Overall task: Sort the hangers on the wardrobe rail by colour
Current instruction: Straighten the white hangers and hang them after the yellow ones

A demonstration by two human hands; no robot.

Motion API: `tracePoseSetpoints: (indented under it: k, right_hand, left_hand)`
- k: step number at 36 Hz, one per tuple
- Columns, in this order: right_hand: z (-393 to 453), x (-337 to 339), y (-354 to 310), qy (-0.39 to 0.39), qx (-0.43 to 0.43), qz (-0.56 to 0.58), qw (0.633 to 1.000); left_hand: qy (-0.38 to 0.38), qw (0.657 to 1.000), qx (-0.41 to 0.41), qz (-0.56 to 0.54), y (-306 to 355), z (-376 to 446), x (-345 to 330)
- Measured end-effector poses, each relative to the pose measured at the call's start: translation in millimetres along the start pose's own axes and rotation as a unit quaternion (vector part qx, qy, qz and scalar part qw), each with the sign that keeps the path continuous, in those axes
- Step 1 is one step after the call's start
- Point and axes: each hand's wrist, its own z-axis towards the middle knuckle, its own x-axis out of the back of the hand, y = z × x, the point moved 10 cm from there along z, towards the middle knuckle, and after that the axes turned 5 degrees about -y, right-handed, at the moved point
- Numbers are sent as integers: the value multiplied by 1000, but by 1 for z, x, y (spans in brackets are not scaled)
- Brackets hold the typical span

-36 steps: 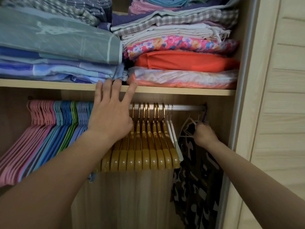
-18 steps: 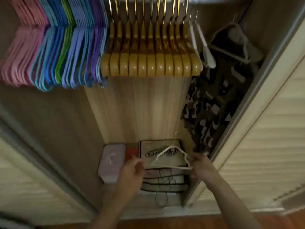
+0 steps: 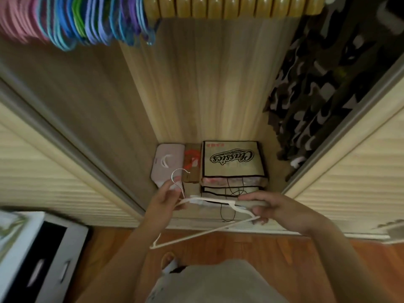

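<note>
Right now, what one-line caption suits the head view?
Both hands, left hand and right hand, hold a white hanger low before the open wardrobe.

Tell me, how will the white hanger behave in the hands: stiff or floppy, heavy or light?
The white hanger probably stays stiff: its thin arms look straight between the left hand and right hand. Likely light, held by fingertips. Its open hook may snag.

White hanger [image 3: 209,231]; pink, blue, green, purple hangers [image 3: 76,25]; camouflage-patterned garment [image 3: 323,95].

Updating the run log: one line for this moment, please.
white hanger off rail | left hand at hook | right hand grips shoulder | wooden hangers hanging
</note>
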Motion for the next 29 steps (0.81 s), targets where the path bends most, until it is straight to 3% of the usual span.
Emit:
tracePoseSetpoints:
  k: [7, 12, 22, 29]
  right_hand:
    - [-7, 22, 15, 94, 22, 137, 986]
    - [-1, 23, 30, 129, 38, 271, 953]
    - [-6, 31, 44, 188, 35, 352, 916]
    - [-11, 31, 48, 200, 34, 376, 904]
  left_hand:
    - [-74, 990, 17, -118, 29, -22, -10]
    - [-96, 991, 6, -93, 41, -21, -22]
    - [-169, 981, 33, -93, 41, -30, -40]
    - [-245, 958, 86, 118, 9, -39, -52]
